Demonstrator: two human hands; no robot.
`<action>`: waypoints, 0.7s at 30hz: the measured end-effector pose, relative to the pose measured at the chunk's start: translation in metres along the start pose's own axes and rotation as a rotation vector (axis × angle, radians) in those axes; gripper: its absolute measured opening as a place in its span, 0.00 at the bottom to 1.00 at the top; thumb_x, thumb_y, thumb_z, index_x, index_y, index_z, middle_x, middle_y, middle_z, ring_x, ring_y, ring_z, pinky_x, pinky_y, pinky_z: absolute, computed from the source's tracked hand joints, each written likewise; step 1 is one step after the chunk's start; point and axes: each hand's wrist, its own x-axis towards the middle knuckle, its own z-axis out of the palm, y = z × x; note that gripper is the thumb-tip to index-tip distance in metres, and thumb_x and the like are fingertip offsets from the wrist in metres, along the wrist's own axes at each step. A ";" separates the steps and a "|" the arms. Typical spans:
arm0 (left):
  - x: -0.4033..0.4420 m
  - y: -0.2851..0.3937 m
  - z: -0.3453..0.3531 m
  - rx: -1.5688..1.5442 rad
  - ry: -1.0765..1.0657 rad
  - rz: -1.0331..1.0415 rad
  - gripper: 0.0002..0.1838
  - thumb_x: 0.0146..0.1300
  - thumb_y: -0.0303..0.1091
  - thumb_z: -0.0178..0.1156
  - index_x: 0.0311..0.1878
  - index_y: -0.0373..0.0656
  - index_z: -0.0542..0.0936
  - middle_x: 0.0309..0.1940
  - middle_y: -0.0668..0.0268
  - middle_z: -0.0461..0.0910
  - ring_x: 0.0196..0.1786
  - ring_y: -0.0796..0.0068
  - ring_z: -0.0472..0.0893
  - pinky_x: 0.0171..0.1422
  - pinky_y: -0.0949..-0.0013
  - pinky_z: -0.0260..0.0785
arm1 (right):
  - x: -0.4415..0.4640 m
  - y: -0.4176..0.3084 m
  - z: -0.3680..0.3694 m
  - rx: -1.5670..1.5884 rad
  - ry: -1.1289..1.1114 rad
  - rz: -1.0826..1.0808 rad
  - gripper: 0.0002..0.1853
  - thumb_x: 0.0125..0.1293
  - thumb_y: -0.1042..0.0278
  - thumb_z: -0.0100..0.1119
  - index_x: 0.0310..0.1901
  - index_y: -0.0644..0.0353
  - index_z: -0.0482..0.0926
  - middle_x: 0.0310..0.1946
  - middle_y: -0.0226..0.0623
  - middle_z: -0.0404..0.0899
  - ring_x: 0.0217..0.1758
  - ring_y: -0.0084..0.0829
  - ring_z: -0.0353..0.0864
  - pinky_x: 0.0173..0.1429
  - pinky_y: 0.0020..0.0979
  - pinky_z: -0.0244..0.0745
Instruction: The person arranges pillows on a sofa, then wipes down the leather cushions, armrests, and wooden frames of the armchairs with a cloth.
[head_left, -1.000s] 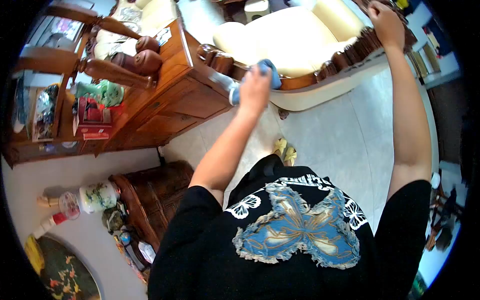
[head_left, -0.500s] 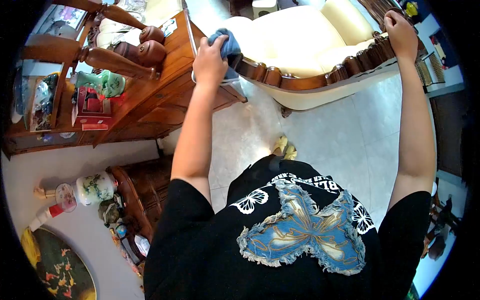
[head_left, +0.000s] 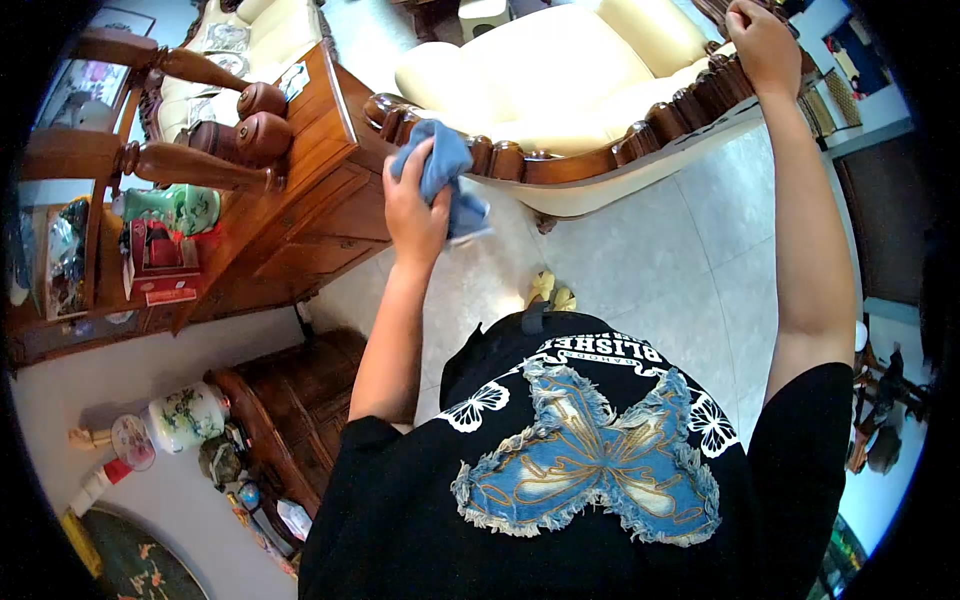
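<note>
A crumpled blue cloth (head_left: 445, 170) is bunched in my left hand (head_left: 415, 215), its lower corner hanging free. Behind the cloth runs the carved wooden rail (head_left: 575, 168) of a cream sofa (head_left: 540, 85). My left hand is between that rail and the corner of a wooden cabinet (head_left: 320, 130). At the upper right, my right hand (head_left: 765, 50) is closed at the far end of the sofa's wooden frame, arm stretched out. Its fingers are curled and partly hidden.
An upturned wooden stool or chair with turned legs (head_left: 200, 170) lies on the cabinet, beside a green ceramic pot (head_left: 185, 208) and a red box (head_left: 160, 255). A painted white vase (head_left: 188, 415) stands at lower left. Grey tiles (head_left: 640, 235) cover the floor.
My left hand has brought the cloth down and nearer, off the sofa's end, and the cloth hangs looser. The view has shifted, while my right hand stays on the sofa's frame.
</note>
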 end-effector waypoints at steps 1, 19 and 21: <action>0.011 0.009 0.010 0.047 -0.006 0.027 0.32 0.51 0.20 0.64 0.63 0.52 0.75 0.55 0.50 0.72 0.57 0.43 0.74 0.63 0.54 0.68 | 0.001 -0.001 -0.001 0.004 0.012 0.009 0.06 0.56 0.68 0.57 0.26 0.57 0.81 0.29 0.44 0.82 0.37 0.46 0.82 0.42 0.44 0.76; 0.033 0.076 0.110 -0.282 -0.094 0.156 0.34 0.52 0.22 0.63 0.66 0.42 0.70 0.56 0.45 0.75 0.58 0.44 0.73 0.67 0.53 0.63 | 0.005 0.001 0.008 0.049 0.005 0.079 0.07 0.58 0.66 0.57 0.27 0.57 0.81 0.30 0.45 0.82 0.38 0.46 0.82 0.43 0.43 0.77; 0.035 0.109 0.134 -0.286 -0.122 0.193 0.34 0.53 0.23 0.63 0.66 0.45 0.69 0.56 0.43 0.73 0.55 0.40 0.75 0.62 0.53 0.70 | 0.005 0.003 0.009 0.081 -0.033 0.082 0.07 0.58 0.66 0.57 0.27 0.58 0.81 0.30 0.44 0.82 0.37 0.46 0.82 0.43 0.43 0.77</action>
